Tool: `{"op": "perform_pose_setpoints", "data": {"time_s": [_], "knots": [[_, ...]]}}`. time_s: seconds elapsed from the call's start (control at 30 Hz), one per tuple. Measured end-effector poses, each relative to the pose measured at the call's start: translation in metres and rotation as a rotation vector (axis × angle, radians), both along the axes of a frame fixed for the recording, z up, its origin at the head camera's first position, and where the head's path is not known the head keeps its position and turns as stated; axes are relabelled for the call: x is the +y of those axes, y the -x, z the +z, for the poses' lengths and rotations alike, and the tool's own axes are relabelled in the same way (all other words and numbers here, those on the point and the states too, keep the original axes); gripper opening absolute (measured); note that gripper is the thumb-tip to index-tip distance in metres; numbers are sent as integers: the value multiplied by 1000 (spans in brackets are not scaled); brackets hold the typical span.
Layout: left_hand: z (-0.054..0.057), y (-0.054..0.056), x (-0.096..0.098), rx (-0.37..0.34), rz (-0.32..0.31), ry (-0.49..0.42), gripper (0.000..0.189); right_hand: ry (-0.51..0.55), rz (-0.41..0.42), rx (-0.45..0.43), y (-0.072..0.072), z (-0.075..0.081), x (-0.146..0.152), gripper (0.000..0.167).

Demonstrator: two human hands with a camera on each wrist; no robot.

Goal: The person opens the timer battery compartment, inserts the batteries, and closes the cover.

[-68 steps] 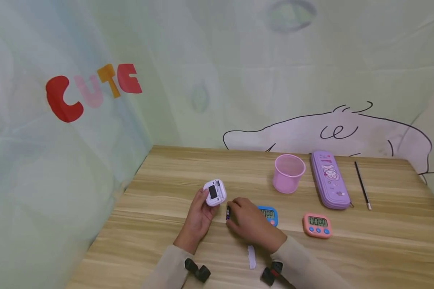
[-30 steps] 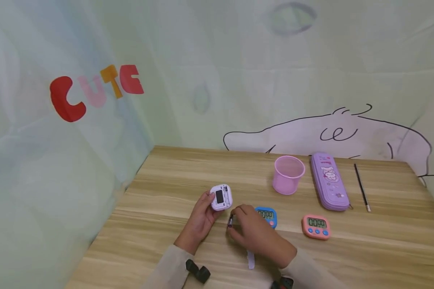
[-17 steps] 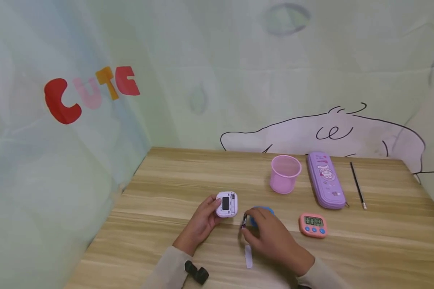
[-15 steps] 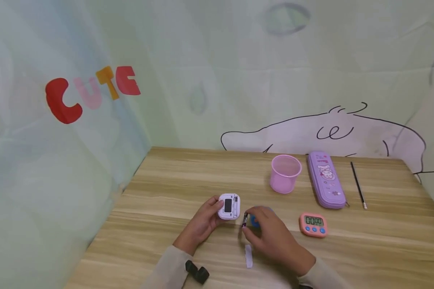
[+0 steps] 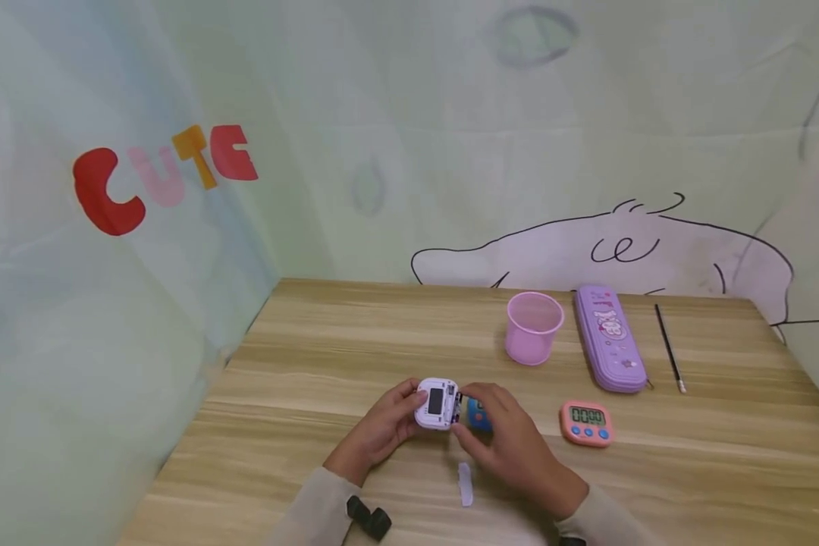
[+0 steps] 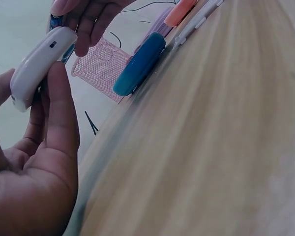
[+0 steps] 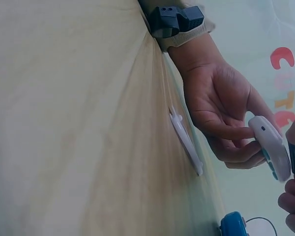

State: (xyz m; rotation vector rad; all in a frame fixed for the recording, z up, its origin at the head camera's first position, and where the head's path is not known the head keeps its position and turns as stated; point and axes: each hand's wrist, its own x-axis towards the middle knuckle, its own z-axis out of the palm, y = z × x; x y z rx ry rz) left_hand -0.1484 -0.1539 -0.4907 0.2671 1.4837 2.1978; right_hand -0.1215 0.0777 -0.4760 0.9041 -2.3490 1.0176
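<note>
In the head view my left hand (image 5: 381,425) holds a white digital timer (image 5: 437,403), back side up, with its battery slot uncovered along the right edge. My right hand (image 5: 508,436) pinches a small dark battery (image 7: 294,158) by its ends between thumb and fingers. That battery overlaps the timer's slot edge in the head view. Seen from the left wrist, the left thumb and fingers (image 6: 61,105) grip the timer's rim. A thin white battery cover (image 5: 465,485) lies on the table below the hands.
A blue timer (image 5: 479,415) lies partly hidden behind the right hand. Farther right sits a coral timer (image 5: 587,425) showing zeros. Toward the back stand a pink mesh cup (image 5: 532,334), a purple pencil case (image 5: 610,341) and a black pencil (image 5: 669,349) on the wooden table (image 5: 327,326).
The left hand has brought the white timer right and nearer to me, up to the battery. Earlier, the right hand lifted the battery and shifted right; it has barely moved since. The view swung slightly right.
</note>
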Motion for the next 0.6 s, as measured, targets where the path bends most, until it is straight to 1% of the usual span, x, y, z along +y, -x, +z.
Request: {"op": "perform_pose_setpoints", "data": {"time_s": [0.13,0.3,0.43,0.6], "knots": [[0,0,-2,9,-22,3,16,9,18,8,0,0,-2,50],[1,-1,-4,23,-52,-11,19,8,28,-11,0,1,-5,50],[2,-2,-3,21,-73,-24,21,0,25,-10,-1,1,-5,49],[4,-2,-2,14,-86,-16,28,-2,19,-17,-2,0,-4,49]]}}
